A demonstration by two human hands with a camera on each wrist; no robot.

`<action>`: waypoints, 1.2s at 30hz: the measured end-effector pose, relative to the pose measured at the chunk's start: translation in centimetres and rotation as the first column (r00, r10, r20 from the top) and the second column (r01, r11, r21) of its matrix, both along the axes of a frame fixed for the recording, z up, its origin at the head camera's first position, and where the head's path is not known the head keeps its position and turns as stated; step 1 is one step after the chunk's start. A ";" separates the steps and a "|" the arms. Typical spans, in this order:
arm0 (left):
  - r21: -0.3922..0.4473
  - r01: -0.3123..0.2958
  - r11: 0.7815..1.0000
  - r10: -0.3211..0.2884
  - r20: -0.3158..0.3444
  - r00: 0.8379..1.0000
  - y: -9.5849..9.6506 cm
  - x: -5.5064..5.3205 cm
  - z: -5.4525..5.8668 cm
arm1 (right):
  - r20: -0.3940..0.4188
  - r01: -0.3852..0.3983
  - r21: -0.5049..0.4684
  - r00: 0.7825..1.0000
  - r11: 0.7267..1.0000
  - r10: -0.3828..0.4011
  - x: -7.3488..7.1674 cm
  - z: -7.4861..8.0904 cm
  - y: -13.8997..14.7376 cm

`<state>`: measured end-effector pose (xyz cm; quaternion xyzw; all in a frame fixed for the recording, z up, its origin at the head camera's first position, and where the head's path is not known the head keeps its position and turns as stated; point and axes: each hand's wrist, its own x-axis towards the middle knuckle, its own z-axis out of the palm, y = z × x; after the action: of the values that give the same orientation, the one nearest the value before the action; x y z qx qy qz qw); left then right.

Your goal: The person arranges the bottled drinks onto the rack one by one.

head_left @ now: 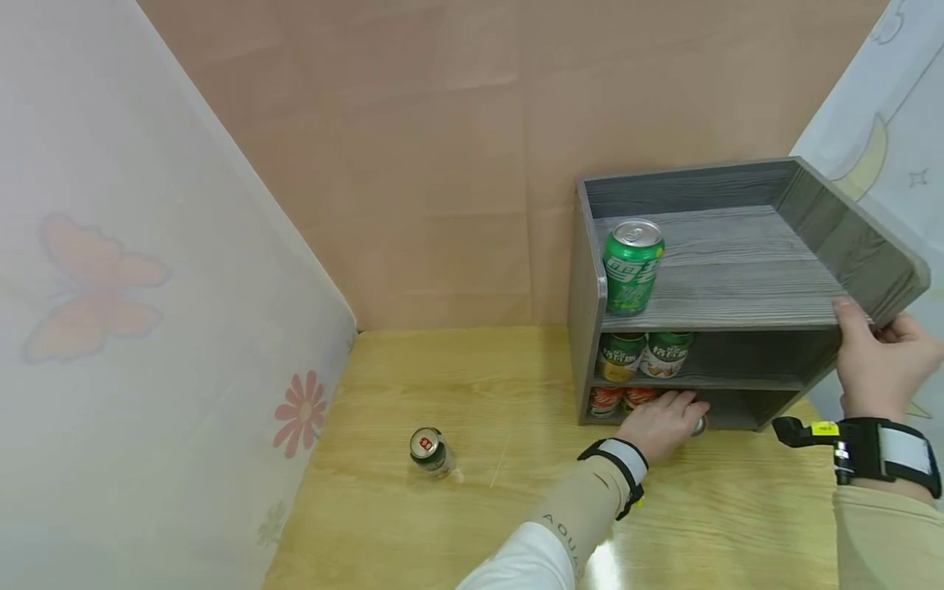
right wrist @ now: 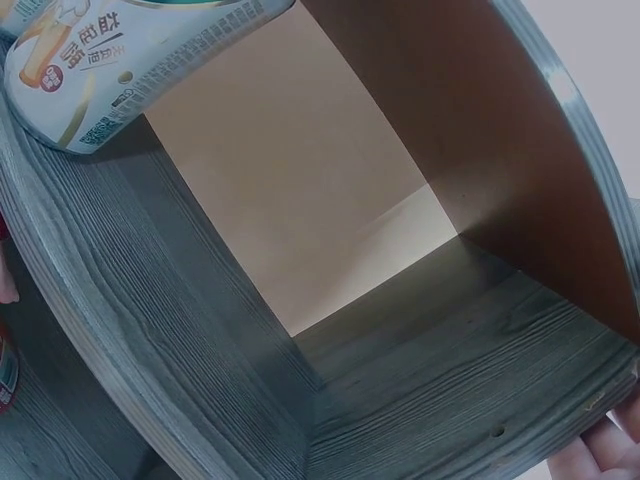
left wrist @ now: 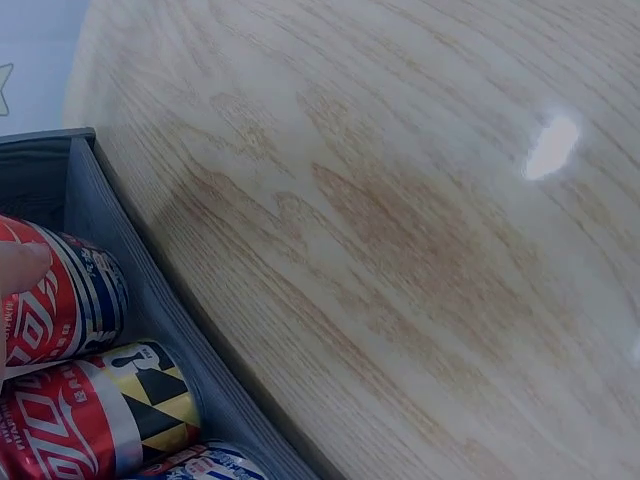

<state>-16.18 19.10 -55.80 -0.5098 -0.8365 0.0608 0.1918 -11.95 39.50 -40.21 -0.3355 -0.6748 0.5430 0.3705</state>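
My left hand [head_left: 660, 426] holds a red cola can [left wrist: 70, 300] at the bottom shelf of a grey wooden rack; the thumb lies across the can in the left wrist view. Beside that can, two more [left wrist: 105, 410] show in the same row. At the rack's right side, my right hand [head_left: 885, 360] grips the side panel [head_left: 848, 229], thumb on the upper board. Its fingertips [right wrist: 600, 445] show at the panel's edge in the right wrist view. A green soda can [head_left: 633, 266] stands upright at the left of the top shelf.
On the middle shelf, a dark green can [head_left: 621, 358] and a green-white can [head_left: 666, 358] stand side by side. A small dark can [head_left: 431, 452] stands alone on the wooden table [head_left: 391, 385], left of the rack. A brown wall covering [head_left: 413, 164] rises behind.
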 end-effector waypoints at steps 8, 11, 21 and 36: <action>0.009 -0.044 0.999 0.044 -0.061 0.997 0.3 -0.1 -0.1 | -0.013 0.016 0.035 1.000 0.999 -0.016 -0.1 -0.1 -0.2; 0.024 -0.063 0.998 0.064 -0.066 0.996 0.4 -0.1 -0.2 | -0.010 0.013 0.033 1.000 0.999 -0.013 -0.2 -0.3 0.0; 0.008 -0.108 0.994 0.108 -0.028 0.994 0.9 -0.2 -0.4 | 0.000 0.016 0.037 1.000 0.999 -0.016 0.1 0.0 -0.3; 0.000 -0.068 0.998 0.067 0.145 0.987 0.5 0.0 -0.1 | -0.018 0.020 0.026 1.000 0.999 -0.020 -0.3 -0.6 0.3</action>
<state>-16.23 19.57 -55.88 -0.4837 -0.8652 0.0281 0.1295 -12.24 39.81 -40.84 -0.3324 -0.6751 0.5333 0.3864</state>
